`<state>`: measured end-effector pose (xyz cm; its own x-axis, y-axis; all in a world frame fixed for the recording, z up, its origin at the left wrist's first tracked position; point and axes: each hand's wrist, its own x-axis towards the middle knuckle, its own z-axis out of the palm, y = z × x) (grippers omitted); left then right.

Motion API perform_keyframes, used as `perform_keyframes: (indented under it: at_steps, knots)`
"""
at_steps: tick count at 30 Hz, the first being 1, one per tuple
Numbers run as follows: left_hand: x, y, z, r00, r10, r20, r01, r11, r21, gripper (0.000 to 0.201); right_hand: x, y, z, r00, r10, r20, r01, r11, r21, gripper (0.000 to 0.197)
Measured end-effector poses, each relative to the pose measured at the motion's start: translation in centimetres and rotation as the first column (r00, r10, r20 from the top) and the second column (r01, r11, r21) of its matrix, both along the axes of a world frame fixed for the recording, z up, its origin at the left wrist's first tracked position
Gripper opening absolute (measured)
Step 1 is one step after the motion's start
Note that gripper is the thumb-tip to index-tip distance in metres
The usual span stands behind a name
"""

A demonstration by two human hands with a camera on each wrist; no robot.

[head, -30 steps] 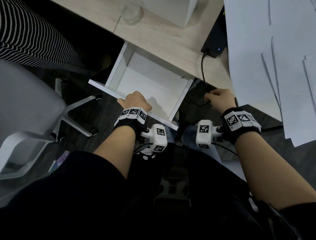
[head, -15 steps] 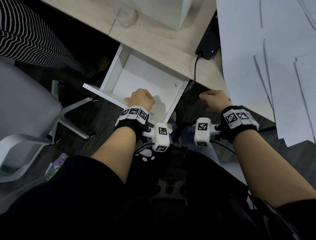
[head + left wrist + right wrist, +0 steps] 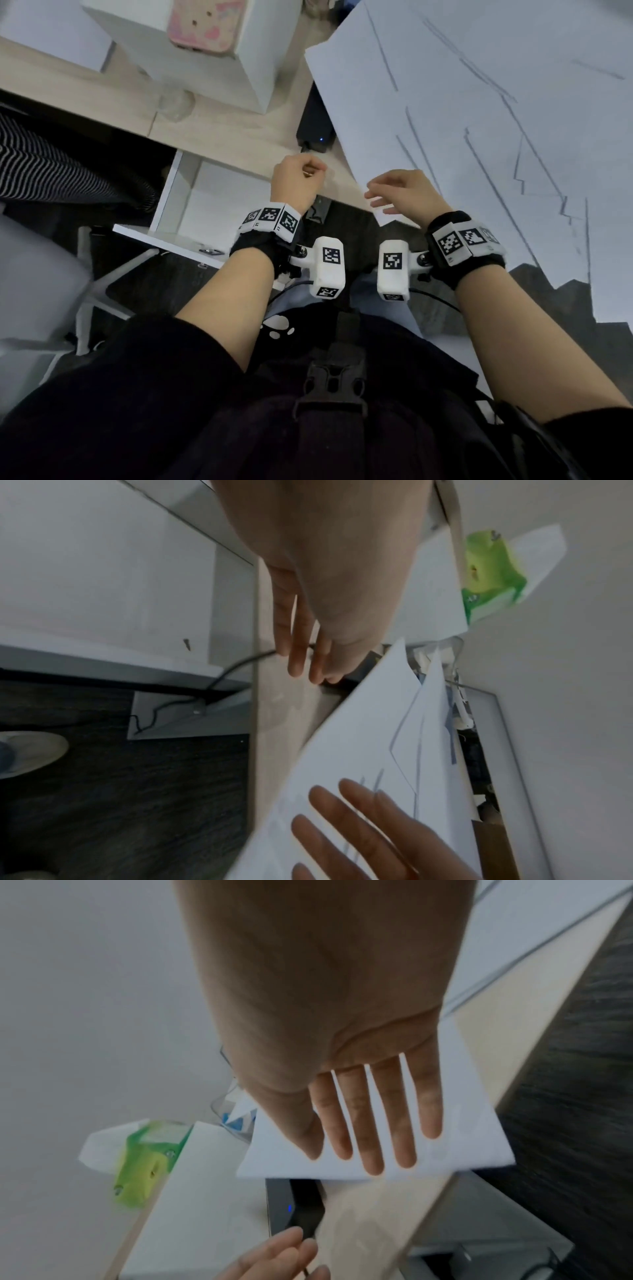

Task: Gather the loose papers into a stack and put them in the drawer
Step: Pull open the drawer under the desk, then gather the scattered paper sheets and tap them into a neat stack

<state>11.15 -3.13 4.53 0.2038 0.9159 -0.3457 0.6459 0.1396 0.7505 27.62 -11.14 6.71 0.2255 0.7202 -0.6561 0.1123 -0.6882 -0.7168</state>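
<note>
Several loose white papers (image 3: 479,137) lie overlapped across the right of the wooden desk (image 3: 219,133), some hanging over its near edge. The white drawer (image 3: 205,205) stands pulled out below the desk at left, with nothing in the part I can see. My left hand (image 3: 301,174) hovers at the desk edge beside the drawer, fingers relaxed and holding nothing. My right hand (image 3: 394,195) is spread with straight fingers (image 3: 373,1123) over the near-left corner of the papers (image 3: 462,1137). Whether it touches the sheet is unclear. The left wrist view shows the papers (image 3: 359,737) and the drawer (image 3: 103,574).
A black device with a blue light (image 3: 315,130) and its cable sit just left of the papers. Behind it stands a white box (image 3: 205,68) with a pink item (image 3: 205,24) on top. A green tissue pack (image 3: 143,1164) lies farther back. An office chair (image 3: 34,274) and a person in stripes (image 3: 51,171) are at left.
My left hand has let go of the drawer front and risen to the desk edge. My right hand has lifted and opened over the paper corner. The drawer stays open.
</note>
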Motion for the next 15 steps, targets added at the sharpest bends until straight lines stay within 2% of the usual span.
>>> perform_keyframes:
  at_steps: [5, 8, 12, 15]
  knots:
    - [5.9, -0.9, 1.0, 1.0, 0.009, -0.015, -0.009, 1.0, -0.004, 0.023, 6.1, -1.7, 1.2, 0.981, -0.165, 0.101, 0.149, 0.977, 0.153, 0.009]
    - [9.0, -1.5, 1.2, 0.999, 0.035, -0.032, -0.035, 0.999, -0.016, 0.031, 9.9, -2.7, 1.0, 0.939, -0.253, 0.233, 0.206, 0.956, 0.208, 0.015]
    - [12.7, -1.9, 1.3, 0.998, -0.008, -0.059, 0.007, 1.0, -0.016, 0.036, 14.2, -4.0, 0.6, 0.853, -0.333, 0.402, 0.255, 0.938, 0.236, 0.026]
    - [14.4, -1.8, 1.1, 0.998, -0.026, -0.064, 0.022, 0.998, -0.06, 0.042, 15.8, -4.7, 0.0, 0.836, -0.336, 0.434, 0.271, 0.94, 0.207, 0.033]
